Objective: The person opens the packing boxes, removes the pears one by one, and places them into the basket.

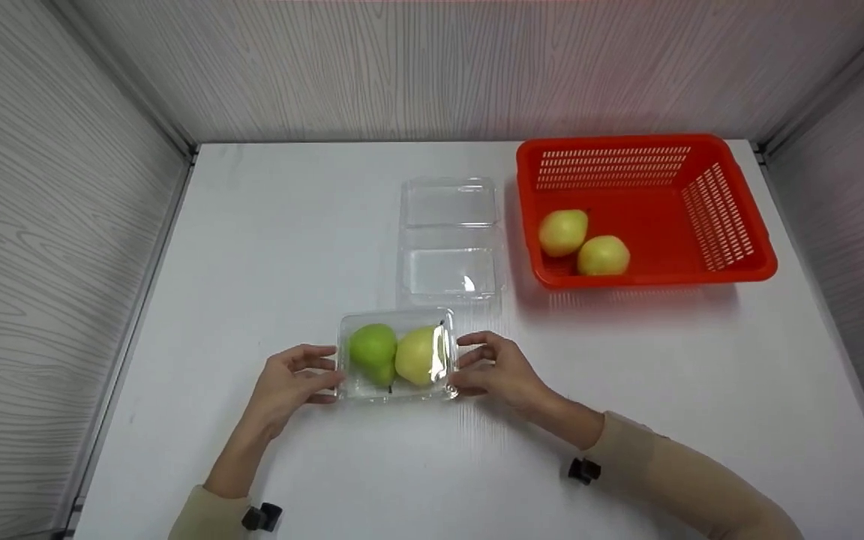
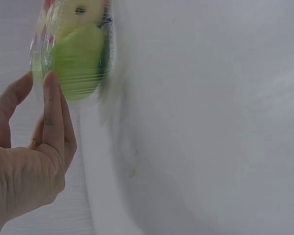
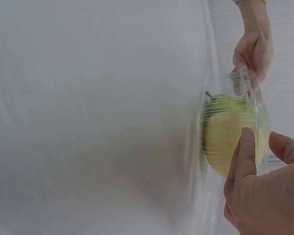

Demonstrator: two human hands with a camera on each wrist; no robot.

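A closed clear plastic clamshell box (image 1: 394,314) stands in the middle of the head view, a green pear (image 1: 373,349) in its left half and a yellow pear (image 1: 415,357) beside it on the right. My left hand (image 1: 295,382) pinches the box's left end, thumb on the upper side and fingers along the edge. At the opposite end, my right hand (image 1: 498,373) grips the box the same way. Both wrist views show the ribbed side wall with the green pear (image 2: 77,58) and yellow pear (image 3: 225,139) behind it.
Behind the box lies a second clear clamshell (image 1: 451,238), opened flat with two hollows. A red perforated basket (image 1: 661,282) at the back right holds two yellow pears (image 1: 563,232) in its near left corner. Wood-grained panels (image 1: 432,71) border the white table (image 1: 289,240).
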